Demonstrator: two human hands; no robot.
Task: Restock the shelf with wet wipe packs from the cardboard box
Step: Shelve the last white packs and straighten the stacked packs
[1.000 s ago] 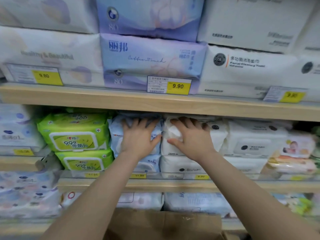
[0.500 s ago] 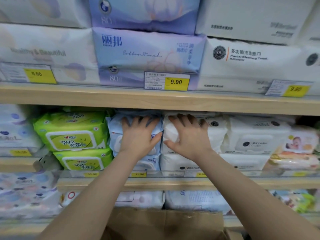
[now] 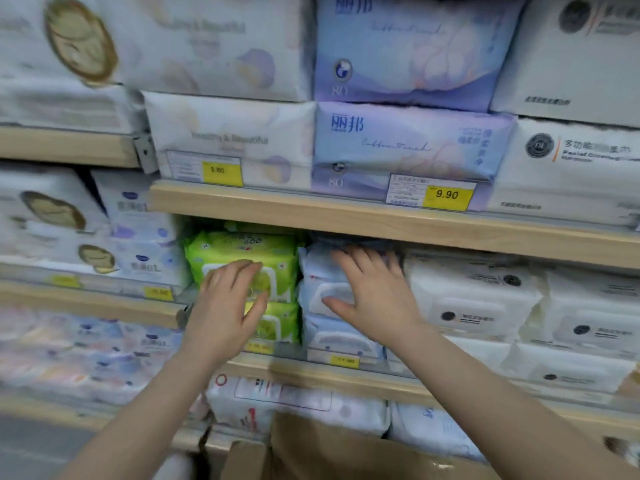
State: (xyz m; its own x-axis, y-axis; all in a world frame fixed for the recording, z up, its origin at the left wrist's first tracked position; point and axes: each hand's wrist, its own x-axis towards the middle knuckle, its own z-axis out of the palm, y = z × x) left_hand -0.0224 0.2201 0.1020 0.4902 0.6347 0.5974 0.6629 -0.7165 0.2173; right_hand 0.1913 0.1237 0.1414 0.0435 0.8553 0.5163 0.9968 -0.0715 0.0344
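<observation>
Risk — stacked packs shifting on the wooden shelf (image 3: 381, 223)

Left hand (image 3: 225, 306) and right hand (image 3: 374, 299), fingers spread, press the green plastic wipe pack (image 3: 242, 251) and pale blue wipe pack (image 3: 322, 271) — uneven pushing could topple either stack.

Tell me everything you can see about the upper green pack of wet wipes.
The upper green pack is a soft, lime-green plastic pouch with a white-framed flap on its front. It lies flat on a second green pack, on the middle shelf, beside the pale blue packs. The left hand covers much of its front with relaxed fingers. Its print is blurred.
</observation>
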